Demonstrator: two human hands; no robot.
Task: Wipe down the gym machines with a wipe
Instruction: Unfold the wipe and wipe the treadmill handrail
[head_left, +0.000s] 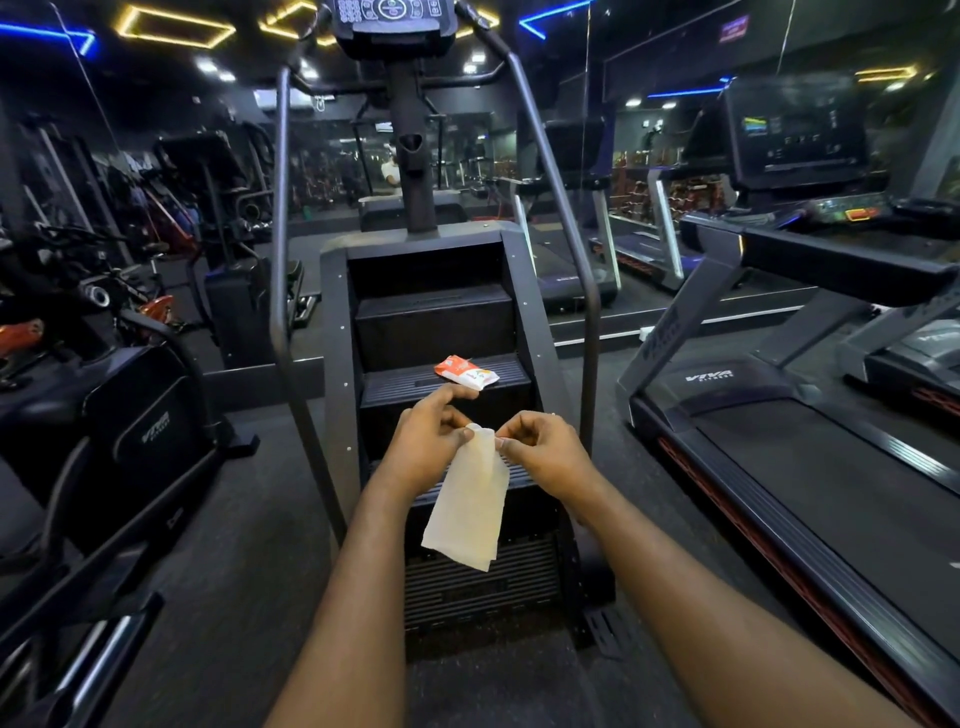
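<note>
A: Pinching the pale, soft, folded fabric wipe (470, 509) at its top edge with left hand (431, 441) and right hand (545, 447) alike, thumb against fingertips, just below centre frame.

B: Hanging limp?

A: Limp, light, probably damp. Likely to cling to itself, and to tear if tugged hard. Best taken by the top corners to open out.

B: And the packet?

A: Orange-and-white plastic wipe packet (466, 371), lying on a ribbed step of the black metal stair climber (337, 338), just above the hands.
</note>
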